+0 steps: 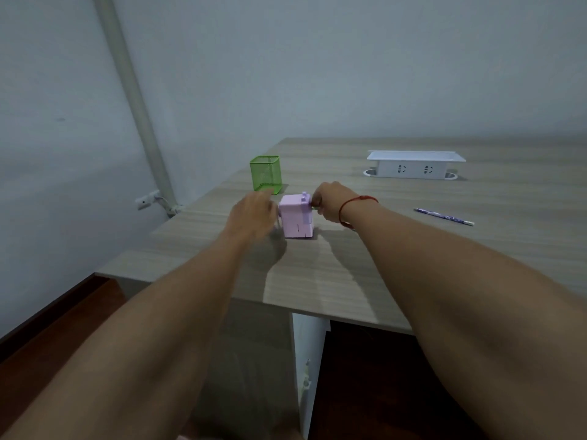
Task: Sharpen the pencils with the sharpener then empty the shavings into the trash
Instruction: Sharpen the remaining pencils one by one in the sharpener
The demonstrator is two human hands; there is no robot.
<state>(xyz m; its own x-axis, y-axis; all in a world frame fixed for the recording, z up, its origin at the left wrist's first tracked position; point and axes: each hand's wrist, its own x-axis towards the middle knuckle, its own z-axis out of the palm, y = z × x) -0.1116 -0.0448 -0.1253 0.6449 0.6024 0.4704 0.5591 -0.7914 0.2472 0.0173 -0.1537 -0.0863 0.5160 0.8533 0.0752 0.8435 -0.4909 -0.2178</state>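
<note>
Two bare hands met at a pink sharpener (297, 215), which stood upright on the wooden desk (349, 274) toward its left side, well back from the near edge. From the sharpener's 9 o'clock the left hand (251, 214) pressed close against its side; that hand was smeared with blur, so I could not tell whether its fingers gripped anything or lay loose. At the sharpener's 3 o'clock the right hand (330, 201) was curled, fingers pinching a green pencil (316, 206), of which only a short bit showed between the knuckles and the sharpener's upper face. A red string bracelet (352, 201) circled that wrist. At roughly 11 o'clock from the sharpener, just behind it, stood a green mesh cup (266, 173), upright, with nothing sticking out above its rim. A purple pencil (443, 216) lay flat on the desk out at 3 o'clock, well apart from both hands. A white socket box (413, 165) sat at about 1 o'clock, near the far edge by the wall.
</note>
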